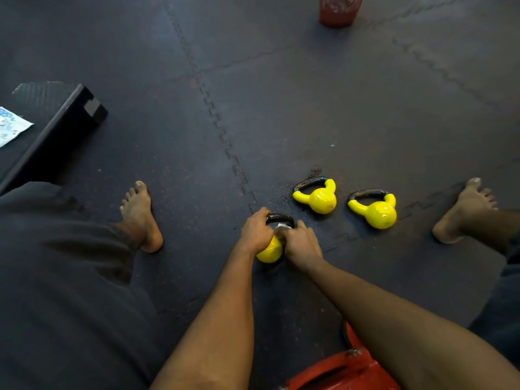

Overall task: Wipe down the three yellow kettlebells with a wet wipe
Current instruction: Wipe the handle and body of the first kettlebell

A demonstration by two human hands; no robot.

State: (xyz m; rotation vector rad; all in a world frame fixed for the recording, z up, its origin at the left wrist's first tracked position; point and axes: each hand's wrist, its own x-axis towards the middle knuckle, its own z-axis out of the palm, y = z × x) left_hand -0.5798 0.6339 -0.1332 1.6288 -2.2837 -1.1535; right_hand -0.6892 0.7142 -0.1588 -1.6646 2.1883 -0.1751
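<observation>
Three yellow kettlebells with black handles stand on the dark floor mat. The nearest kettlebell (pixel 270 250) is between my hands. My left hand (pixel 256 232) grips the left side of its black handle. My right hand (pixel 301 243) holds a white wet wipe (pixel 282 226) against the handle's right side; only a small bit of the wipe shows. The middle kettlebell (pixel 319 199) and the right kettlebell (pixel 375 211) lie tilted on the mat just beyond, untouched.
My bare feet rest on the mat at left (pixel 140 216) and right (pixel 464 211). A black bench (pixel 56 128) with a wipes packet (pixel 9 125) stands at far left. A red basket (pixel 339 9) is at the back, and an orange object (pixel 343 370) lies beneath my arms.
</observation>
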